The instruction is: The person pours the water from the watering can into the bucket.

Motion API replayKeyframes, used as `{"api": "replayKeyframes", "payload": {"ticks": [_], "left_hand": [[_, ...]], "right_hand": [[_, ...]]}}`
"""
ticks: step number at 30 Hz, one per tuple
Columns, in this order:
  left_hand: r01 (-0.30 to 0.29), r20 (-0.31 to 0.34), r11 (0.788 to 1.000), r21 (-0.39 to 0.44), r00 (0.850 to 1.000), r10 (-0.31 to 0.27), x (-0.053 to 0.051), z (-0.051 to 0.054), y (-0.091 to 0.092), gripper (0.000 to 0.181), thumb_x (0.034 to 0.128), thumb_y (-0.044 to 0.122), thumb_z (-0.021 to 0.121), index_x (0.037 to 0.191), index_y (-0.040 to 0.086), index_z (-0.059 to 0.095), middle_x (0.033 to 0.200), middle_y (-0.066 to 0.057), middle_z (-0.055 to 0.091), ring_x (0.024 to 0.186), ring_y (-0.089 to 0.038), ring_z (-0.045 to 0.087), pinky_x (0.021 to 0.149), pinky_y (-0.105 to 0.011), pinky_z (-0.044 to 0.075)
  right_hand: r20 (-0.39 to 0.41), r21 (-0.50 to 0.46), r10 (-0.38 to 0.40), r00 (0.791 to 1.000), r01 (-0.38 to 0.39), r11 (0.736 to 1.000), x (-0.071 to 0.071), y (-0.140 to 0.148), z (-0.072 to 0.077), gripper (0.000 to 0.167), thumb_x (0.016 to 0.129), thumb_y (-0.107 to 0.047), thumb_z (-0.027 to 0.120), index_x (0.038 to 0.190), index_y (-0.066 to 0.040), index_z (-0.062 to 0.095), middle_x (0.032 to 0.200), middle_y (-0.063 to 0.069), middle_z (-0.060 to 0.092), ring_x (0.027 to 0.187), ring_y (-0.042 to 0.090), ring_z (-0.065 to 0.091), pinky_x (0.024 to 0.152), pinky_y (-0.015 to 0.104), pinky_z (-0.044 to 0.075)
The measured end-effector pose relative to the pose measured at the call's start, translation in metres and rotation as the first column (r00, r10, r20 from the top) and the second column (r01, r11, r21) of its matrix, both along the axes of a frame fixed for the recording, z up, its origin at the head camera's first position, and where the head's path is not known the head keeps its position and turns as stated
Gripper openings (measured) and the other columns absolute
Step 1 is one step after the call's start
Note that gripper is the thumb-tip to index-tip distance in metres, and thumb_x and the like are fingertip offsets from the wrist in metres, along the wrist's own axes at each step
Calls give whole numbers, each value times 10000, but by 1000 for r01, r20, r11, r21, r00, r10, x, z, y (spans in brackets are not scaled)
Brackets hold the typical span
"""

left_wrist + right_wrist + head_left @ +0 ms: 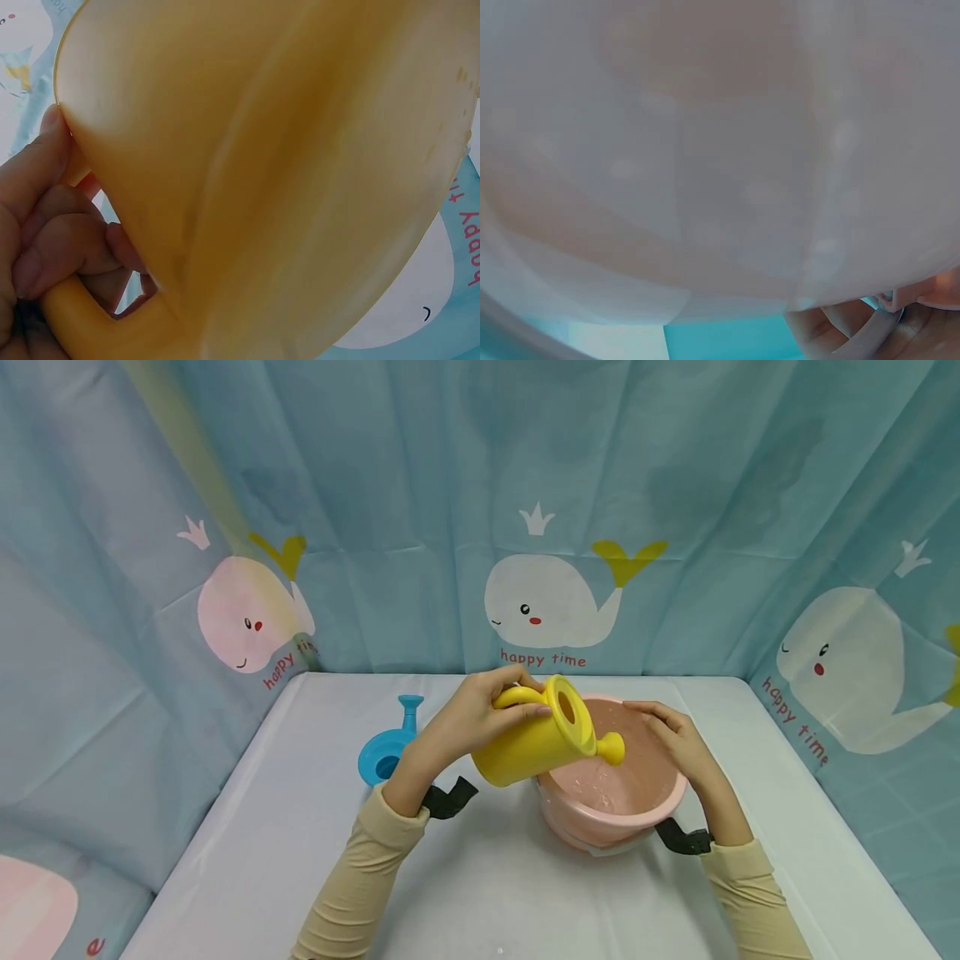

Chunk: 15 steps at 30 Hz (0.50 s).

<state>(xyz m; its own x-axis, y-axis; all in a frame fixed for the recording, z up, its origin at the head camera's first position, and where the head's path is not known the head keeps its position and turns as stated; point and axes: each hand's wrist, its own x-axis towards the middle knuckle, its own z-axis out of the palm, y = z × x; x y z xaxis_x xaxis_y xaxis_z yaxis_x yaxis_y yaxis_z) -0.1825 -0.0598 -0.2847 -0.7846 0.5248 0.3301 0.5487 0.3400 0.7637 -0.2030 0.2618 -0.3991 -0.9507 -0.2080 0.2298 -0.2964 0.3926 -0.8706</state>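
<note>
My left hand (476, 714) grips the handle of a yellow watering can (517, 756). The can is tilted to the right, its round spout head over the inside of a pink bucket (585, 822). In the left wrist view the can's body (247, 165) fills most of the picture, with fingers through its handle. My right hand (678, 739) holds the bucket's right rim, fingers over the edge. Water (596, 789) glistens inside the bucket. In the right wrist view the bucket's pale wall (705, 187) covers nearly everything, and a few curled fingers (817, 334) show at the lower right.
Left of the bucket, partly behind my left forearm, lies a blue watering can (378, 750) with its spout pointing away. A white-covered table (247, 860) lies beneath. Blue curtains (405, 527) with printed whales stand along the back and both sides.
</note>
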Motion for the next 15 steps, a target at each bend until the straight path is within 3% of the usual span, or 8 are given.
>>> {"api": "replayKeyframes", "payload": {"ticks": [15], "left_hand": [[14, -11, 1000, -13, 1000, -15, -1, 2, 1, 192, 852, 346, 649, 941, 182, 605, 838, 22, 576, 738, -140, 524, 638, -251, 484]], "right_hand": [[19, 17, -15, 1000, 15, 1000, -1, 1, -1, 373, 1017, -196, 354, 1287, 17, 498, 1319, 244, 475, 1091, -65, 472, 845, 95, 431]]}}
